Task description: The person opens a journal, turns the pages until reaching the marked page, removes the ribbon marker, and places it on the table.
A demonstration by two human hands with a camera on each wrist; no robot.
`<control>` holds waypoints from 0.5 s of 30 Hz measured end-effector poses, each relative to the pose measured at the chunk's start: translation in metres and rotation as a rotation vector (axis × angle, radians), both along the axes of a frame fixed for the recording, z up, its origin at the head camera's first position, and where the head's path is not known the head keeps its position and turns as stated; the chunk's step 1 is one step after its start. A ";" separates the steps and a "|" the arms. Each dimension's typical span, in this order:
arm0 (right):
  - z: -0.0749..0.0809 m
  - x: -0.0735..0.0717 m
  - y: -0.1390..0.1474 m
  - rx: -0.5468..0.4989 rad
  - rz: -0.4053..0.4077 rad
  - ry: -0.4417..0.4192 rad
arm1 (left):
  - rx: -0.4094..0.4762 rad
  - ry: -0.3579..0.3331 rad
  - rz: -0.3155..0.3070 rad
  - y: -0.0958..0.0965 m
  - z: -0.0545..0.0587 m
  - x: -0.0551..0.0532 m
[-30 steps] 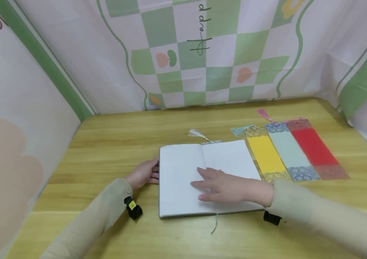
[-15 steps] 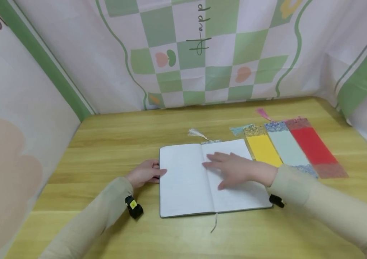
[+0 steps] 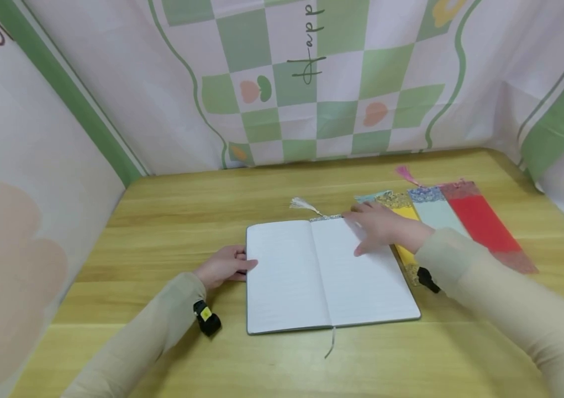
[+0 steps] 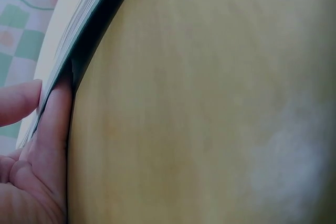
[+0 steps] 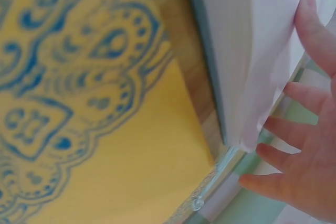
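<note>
An open notebook (image 3: 282, 287) with blank-looking white pages lies on the wooden table. At its left edge my left hand (image 3: 224, 265) pinches it, thumb over the page and fingers under the cover; the left wrist view shows a finger (image 4: 55, 114) beneath the dark cover. My right hand (image 3: 383, 225) is over the top right corner, its fingers spread and straight in the right wrist view, the thumb (image 5: 310, 22) at the page. From the notebook's top edge sticks out a patterned bookmark end (image 3: 325, 218) with a white tassel (image 3: 302, 204). Most of that bookmark is hidden.
Right of the notebook lie a yellow bookmark (image 3: 406, 257), partly under my right hand and wrist, a pale blue bookmark (image 3: 441, 215) and a red bookmark (image 3: 483, 221), with tassels at their tops. A ribbon (image 3: 330, 344) trails from the notebook's bottom. A patterned curtain (image 3: 291, 119) hangs behind the table.
My right hand has moved from the middle of the pages up and right to the notebook's top right corner. My left thumb has come onto the left page's edge.
</note>
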State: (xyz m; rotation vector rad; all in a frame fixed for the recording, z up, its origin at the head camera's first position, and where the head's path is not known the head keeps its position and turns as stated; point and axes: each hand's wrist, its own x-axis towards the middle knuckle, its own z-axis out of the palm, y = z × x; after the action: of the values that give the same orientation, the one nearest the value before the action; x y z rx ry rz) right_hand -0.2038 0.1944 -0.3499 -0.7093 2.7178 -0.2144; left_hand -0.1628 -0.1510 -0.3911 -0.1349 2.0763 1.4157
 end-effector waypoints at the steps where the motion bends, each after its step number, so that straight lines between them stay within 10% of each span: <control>1: 0.001 0.000 -0.001 0.006 0.007 0.013 | -0.001 0.000 0.001 0.000 0.000 0.000; 15: 0.003 0.025 -0.008 -0.104 0.068 0.147 | 0.009 0.000 -0.009 0.000 0.002 0.000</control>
State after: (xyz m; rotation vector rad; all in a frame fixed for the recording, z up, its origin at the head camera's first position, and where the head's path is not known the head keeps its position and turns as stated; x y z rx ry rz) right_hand -0.1787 0.1867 -0.3468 -0.8773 2.8320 -0.3000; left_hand -0.1625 -0.1512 -0.3894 -0.1218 2.0672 1.4196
